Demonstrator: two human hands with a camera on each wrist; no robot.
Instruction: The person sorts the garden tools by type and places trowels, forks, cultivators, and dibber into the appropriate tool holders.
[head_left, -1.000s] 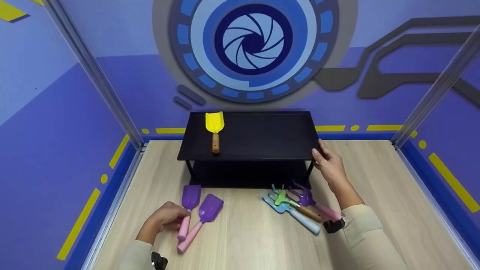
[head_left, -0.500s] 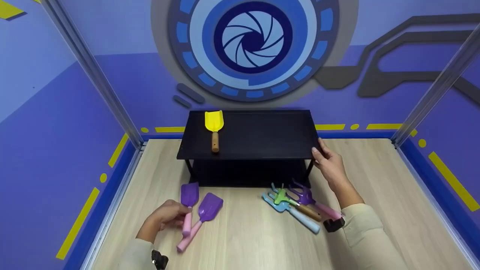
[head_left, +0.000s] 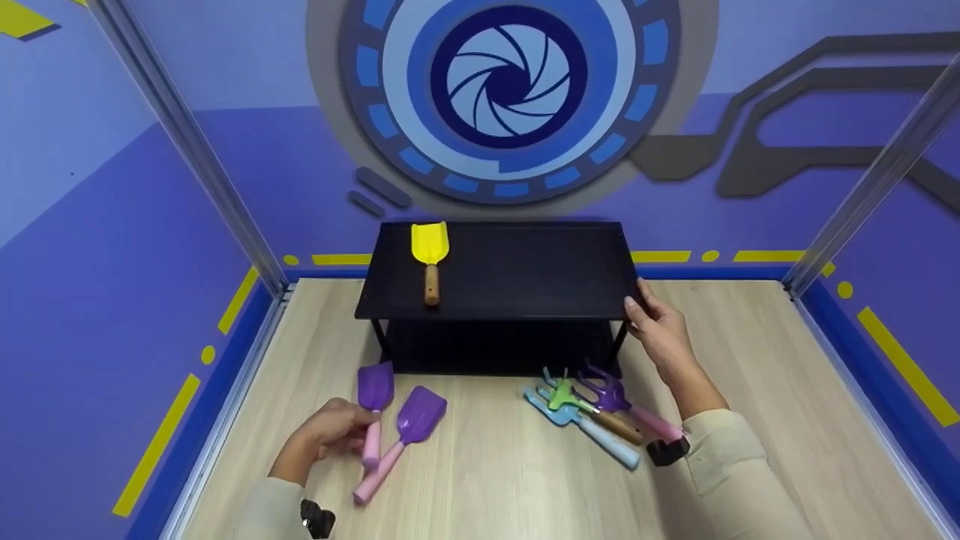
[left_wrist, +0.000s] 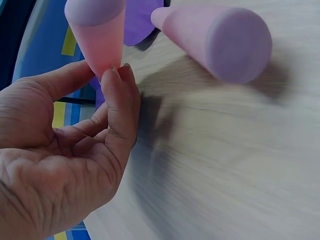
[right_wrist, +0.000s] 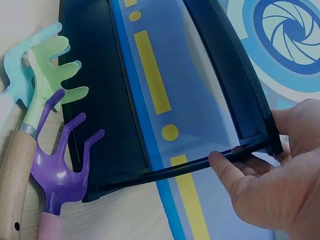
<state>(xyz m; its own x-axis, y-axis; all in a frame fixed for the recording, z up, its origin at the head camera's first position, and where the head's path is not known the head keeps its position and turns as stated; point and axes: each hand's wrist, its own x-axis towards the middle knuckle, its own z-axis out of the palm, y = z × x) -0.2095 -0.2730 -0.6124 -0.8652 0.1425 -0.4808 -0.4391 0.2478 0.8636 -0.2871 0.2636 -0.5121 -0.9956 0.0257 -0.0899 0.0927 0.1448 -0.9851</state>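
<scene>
My left hand pinches the pink handle of a small purple shovel between thumb and fingertips; the left wrist view shows the handle raised off the table. Just right of it, a second purple shovel with a pink handle lies on the wood. With thumb and fingers my right hand grips the front right corner of a black two-tier shelf. A yellow shovel with a wooden handle rests on the shelf's top, toward the left.
Three hand rakes lie overlapping before the shelf's right end: a light blue rake, a green rake with a wooden handle and a purple rake. Printed blue walls and metal posts enclose the wooden table.
The held purple shovel has shifted slightly up and away from the table's front edge, its blade now farther from the second shovel. My right hand keeps its place on the shelf corner.
</scene>
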